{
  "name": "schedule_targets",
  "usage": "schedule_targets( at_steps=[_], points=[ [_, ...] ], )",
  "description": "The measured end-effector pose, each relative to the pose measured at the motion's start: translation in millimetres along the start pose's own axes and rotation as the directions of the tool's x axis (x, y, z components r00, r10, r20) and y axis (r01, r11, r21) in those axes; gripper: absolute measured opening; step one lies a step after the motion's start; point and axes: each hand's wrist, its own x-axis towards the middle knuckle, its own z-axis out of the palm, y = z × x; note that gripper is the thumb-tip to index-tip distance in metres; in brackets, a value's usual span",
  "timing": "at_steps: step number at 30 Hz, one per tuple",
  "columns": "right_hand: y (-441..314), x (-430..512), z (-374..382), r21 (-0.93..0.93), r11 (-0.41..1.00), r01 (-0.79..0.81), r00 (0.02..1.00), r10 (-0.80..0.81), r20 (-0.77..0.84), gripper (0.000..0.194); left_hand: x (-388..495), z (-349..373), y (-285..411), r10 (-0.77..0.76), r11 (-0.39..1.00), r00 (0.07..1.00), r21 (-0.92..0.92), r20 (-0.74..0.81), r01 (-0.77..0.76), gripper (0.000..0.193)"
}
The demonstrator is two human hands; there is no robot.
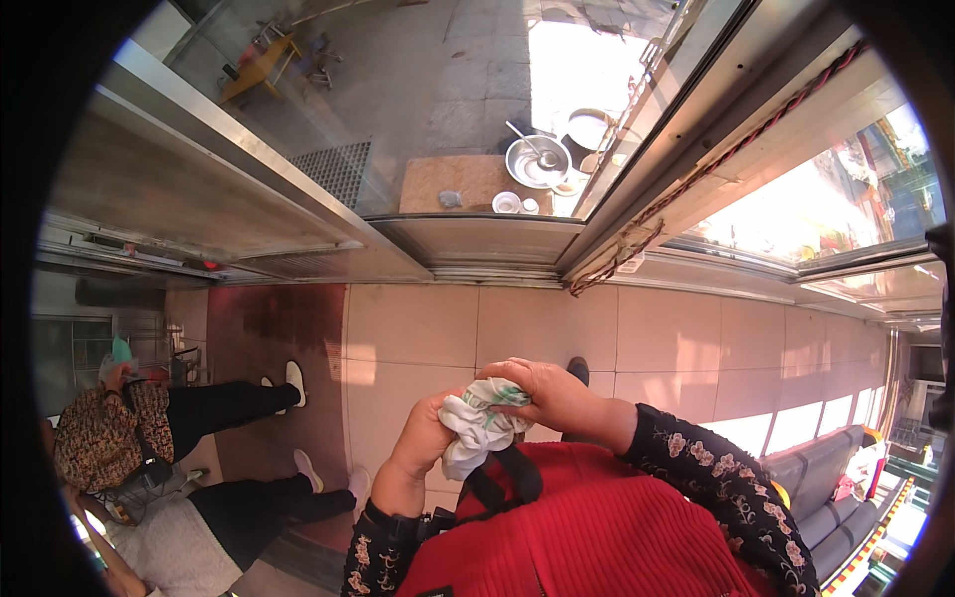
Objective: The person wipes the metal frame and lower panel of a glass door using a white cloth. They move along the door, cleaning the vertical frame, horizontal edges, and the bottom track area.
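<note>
A crumpled white cloth with green marks (483, 429) is bunched between my two hands in front of my red ribbed top. My left hand (427, 436) grips its left side. From the right, my right hand (548, 392) closes over its upper part, with the fingers pressed into the folds. Some fingertips of both hands are hidden by the cloth. Beyond the glass ahead, a metal bowl (539, 162) with a ladle in it stands by a wooden board (455, 179), near small white cups (506, 202).
A framed glass partition (477, 242) crosses ahead, with twisted red and black wires (716, 164) along its post. Two people (119, 429) stand at the left near a dark red mat (272, 373). A grey padded seat (809, 466) is at the right. Tiled floor (410, 321) lies below.
</note>
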Motion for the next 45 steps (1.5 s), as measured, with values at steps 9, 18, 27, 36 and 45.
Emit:
schedule_targets(
  at_steps=[9, 18, 27, 36, 45],
  points=[
    [-9, 5, 4, -0.417, 0.907, -0.057, 0.964, -0.059, -0.26, 0.044, -7, 5, 14, -0.141, 0.985, 0.989, 0.109, 0.033, 0.137, 0.043],
    [-26, 21, 37, -0.242, 0.958, 0.156, 0.956, -0.208, -0.207, 0.043, -11, -18, 23, -0.024, 0.97, 0.991, -0.241, -0.129, -0.008, 0.036],
    [-20, 44, 61, 0.227, 0.973, -0.029, 0.98, 0.073, -0.187, 0.036, -8, -37, 20, 0.16, 0.987, 0.967, 0.05, -0.199, -0.153, 0.035],
    [20, 114, 21, 0.187, 0.982, -0.018, 0.912, 0.093, -0.401, 0.037, 2, -74, 67, 0.267, 0.886, 0.907, 0.454, -0.326, -0.097, 0.037],
    [-11, 239, -15, 0.163, 0.97, 0.183, 0.864, -0.08, -0.497, 0.043, 2, -123, 63, 0.329, 0.878, 0.79, 0.475, -0.517, -0.055, 0.035]
  ],
)
